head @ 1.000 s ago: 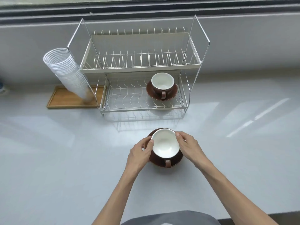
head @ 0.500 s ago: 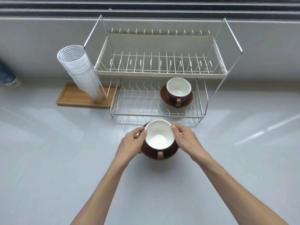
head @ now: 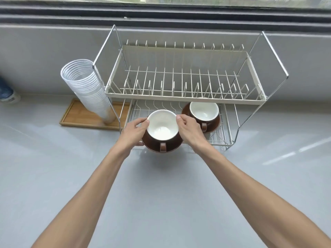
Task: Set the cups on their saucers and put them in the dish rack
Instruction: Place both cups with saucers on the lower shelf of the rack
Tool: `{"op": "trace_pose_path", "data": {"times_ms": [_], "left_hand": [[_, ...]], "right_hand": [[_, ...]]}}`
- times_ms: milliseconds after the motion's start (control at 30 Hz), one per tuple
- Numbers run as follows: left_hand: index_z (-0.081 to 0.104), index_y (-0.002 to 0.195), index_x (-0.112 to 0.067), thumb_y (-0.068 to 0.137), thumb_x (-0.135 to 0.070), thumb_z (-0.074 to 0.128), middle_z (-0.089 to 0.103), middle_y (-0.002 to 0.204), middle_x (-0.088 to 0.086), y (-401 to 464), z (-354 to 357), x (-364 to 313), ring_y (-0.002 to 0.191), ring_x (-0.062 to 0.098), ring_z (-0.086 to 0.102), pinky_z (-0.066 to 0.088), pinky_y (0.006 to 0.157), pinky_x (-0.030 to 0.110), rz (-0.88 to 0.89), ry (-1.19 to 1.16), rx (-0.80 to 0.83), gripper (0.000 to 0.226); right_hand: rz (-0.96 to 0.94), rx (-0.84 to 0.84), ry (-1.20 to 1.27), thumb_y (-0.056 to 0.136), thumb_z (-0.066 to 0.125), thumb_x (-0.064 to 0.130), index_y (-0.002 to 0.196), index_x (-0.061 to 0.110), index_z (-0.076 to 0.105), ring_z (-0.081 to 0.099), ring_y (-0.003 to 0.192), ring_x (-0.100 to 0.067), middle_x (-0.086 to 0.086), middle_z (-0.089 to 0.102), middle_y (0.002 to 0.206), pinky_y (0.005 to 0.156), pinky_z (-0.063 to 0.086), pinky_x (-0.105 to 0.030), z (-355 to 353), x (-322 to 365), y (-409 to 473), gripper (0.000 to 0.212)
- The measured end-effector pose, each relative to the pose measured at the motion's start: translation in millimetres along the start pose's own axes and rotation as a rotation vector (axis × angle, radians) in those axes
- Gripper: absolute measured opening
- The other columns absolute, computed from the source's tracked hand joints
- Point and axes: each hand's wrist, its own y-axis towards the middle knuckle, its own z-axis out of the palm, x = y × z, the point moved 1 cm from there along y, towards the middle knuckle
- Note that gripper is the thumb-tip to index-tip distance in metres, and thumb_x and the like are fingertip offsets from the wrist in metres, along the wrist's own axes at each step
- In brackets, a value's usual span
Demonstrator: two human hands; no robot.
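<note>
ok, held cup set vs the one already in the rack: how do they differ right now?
The held cup and saucer sits between the left hand and right hand at the front of the dish rack, not yet set down; the racked cup and saucer rests untouched on the right of the lower shelf. The held set is nearer the camera and looks bigger. Both are brown outside, white inside, upright, handles toward the camera.

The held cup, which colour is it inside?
White inside, brown outside; head view.
</note>
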Motion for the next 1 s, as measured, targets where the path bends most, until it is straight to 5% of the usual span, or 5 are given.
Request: {"op": "trace_pose_path", "data": {"times_ms": [167,333,733,933,1000], "left_hand": [[0.064,0.13,-0.027,0.097,-0.041,0.051,0.066,0.126,0.003,31,0,-10,0.113,0.023,0.063,0.052,0.065,0.027,0.041,0.006,-0.039,0.038],[0.057,0.139,-0.025,0.099,-0.044,0.049,0.059,0.137,0.001,57,-2,-13,0.12,0.024,0.059,0.058,0.084,0.038,0.036,-0.033,-0.07,0.045],[0.055,0.142,-0.026,0.1,-0.043,0.044,0.06,0.14,0.001,73,-3,-8,0.127,0.026,0.055,0.051,0.103,0.046,0.012,0.012,-0.081,0.046],[0.043,0.15,-0.025,0.103,-0.038,0.042,0.05,0.15,0.002,63,-3,-16,0.133,0.025,0.048,0.042,0.111,0.049,0.026,0.148,-0.022,0.048],[0.042,0.15,-0.021,0.103,-0.034,0.044,0.05,0.149,0.004,56,-3,-17,0.129,0.024,0.049,0.042,0.111,0.048,0.035,0.19,-0.013,0.049]], "right_hand": [[-0.013,-0.023,0.011,0.104,0.035,0.035,0.119,0.014,0.066,0.059,0.109,-0.028,-0.008,0.07,0.115,0.098,0.045,-0.043,9,11,33,0.04],[0.051,-0.029,-0.015,0.104,0.034,0.031,0.065,0.018,0.047,0.045,0.066,-0.02,0.001,0.05,0.067,0.071,0.036,-0.034,21,14,60,0.043],[0.102,0.013,-0.001,0.104,0.03,0.028,0.065,0.021,0.035,0.033,0.056,-0.013,0.004,0.038,0.065,0.051,0.027,-0.031,30,13,77,0.04],[0.045,0.065,-0.055,0.104,0.032,0.03,0.069,0.018,0.044,0.047,0.077,-0.024,0.0,0.05,0.074,0.072,0.034,-0.034,24,17,66,0.039],[0.005,0.099,-0.06,0.104,0.034,0.029,0.087,0.014,0.059,0.053,0.093,-0.029,-0.003,0.062,0.087,0.082,0.04,-0.036,20,17,60,0.034]]}}
